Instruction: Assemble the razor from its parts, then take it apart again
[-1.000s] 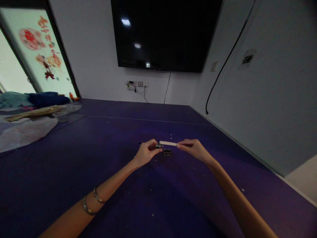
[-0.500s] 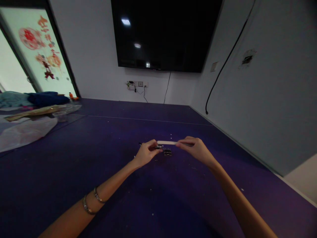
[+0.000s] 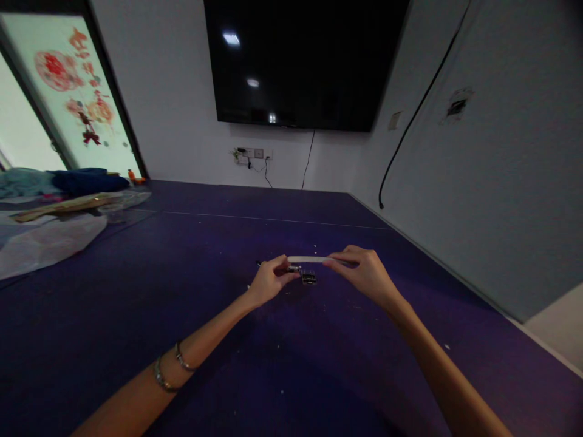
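A narrow white strip (image 3: 307, 260) stretches level between my two hands, above the purple tabletop. My right hand (image 3: 364, 273) pinches its right end between thumb and fingers. At the strip's left end, the fingers of my left hand (image 3: 268, 283) are closed, with the thumb lower. A small shiny metal piece (image 3: 294, 268) sticks out from between that thumb and fingers; the rest of it is hidden, and a dark tip shows behind the hand. Just below the strip, a small dark block with lighter edges (image 3: 308, 278) rests on the surface, too small to identify.
On the purple tabletop (image 3: 191, 255) lie scattered white bits. Clear plastic sheeting (image 3: 54, 246) and folded blue cloth (image 3: 88, 181) occupy the far left. A black cable (image 3: 410, 121) hangs down the right wall, and a large dark screen (image 3: 305, 67) is mounted ahead.
My right hand has risen slightly, and the strip's right part is a little higher, so it looks more level. My left hand keeps its grip almost unmoved.
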`<state>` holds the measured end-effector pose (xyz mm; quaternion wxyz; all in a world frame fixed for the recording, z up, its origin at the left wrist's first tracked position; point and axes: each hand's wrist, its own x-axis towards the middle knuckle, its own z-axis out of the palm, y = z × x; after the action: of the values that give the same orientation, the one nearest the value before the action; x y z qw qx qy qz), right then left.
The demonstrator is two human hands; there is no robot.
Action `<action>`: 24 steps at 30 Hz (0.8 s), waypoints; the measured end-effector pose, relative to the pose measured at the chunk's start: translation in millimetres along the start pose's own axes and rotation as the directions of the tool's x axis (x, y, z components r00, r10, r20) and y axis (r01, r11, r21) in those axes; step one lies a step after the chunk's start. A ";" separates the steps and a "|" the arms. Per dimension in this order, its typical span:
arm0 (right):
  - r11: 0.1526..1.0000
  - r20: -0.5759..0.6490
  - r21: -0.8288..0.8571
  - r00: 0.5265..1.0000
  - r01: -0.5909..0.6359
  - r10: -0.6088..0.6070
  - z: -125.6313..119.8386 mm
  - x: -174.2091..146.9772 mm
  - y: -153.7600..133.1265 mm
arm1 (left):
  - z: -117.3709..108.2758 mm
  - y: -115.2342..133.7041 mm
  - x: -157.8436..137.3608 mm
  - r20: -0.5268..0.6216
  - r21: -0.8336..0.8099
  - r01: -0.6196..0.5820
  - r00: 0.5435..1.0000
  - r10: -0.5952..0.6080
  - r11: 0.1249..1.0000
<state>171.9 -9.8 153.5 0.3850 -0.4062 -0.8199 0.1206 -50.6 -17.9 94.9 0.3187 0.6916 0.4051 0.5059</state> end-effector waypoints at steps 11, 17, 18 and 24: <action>0.997 -0.039 0.043 0.997 -0.069 0.070 -6.8 1.5 4.9 | 0.9 1.9 -1.4 0.003 0.005 0.005 1.000 -0.005 1.000; 0.883 -0.039 0.384 0.951 -0.270 0.308 2.5 5.2 12.9 | 4.2 -0.7 -3.9 -0.052 -0.029 0.027 0.998 -0.028 0.999; 0.833 -0.013 0.456 0.933 -0.315 0.360 5.2 5.0 11.5 | 4.7 -0.8 -4.6 -0.069 -0.035 0.021 0.997 -0.023 0.999; 0.515 0.192 0.752 0.884 -0.411 0.426 7.5 -0.7 -14.9 | 9.0 -0.4 -5.3 -0.153 -0.115 0.080 0.983 -0.097 0.990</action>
<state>158.2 -19.0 155.7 0.4875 -0.3861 -0.5608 0.5466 -42.9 -22.7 89.7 0.3448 0.6123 0.4317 0.5655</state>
